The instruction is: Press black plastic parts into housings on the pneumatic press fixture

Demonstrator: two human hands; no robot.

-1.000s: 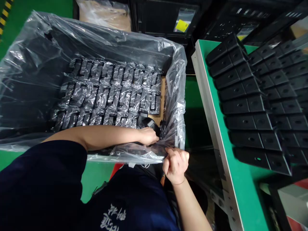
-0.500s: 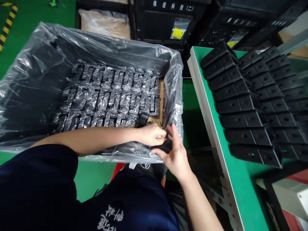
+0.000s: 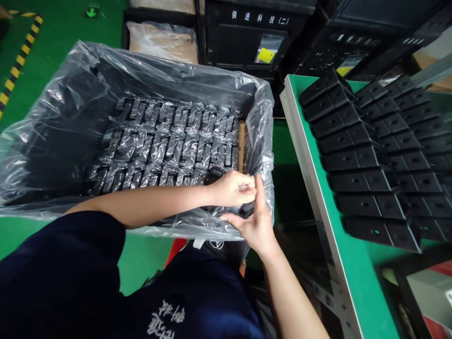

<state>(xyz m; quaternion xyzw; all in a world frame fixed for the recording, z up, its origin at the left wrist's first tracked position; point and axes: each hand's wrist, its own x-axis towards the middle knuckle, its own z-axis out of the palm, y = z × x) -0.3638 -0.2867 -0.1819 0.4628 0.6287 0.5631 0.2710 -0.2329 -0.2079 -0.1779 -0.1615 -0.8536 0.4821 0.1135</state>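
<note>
Wrapped black parts lie in the lined bin, ten o'clock from the left hand, curled, its hold impossible to tell; right hand just beside, thumb and fingers apart.

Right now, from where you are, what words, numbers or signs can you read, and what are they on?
"俱进科技(二)": big black plastic crate.
Arrow, without readable words: green floor.
Too blurred, small or stylised: white characters on the right-hand black plastic crate; yellow-marked label on each crate; white writing on the dark-blue cloth shirt.
</note>
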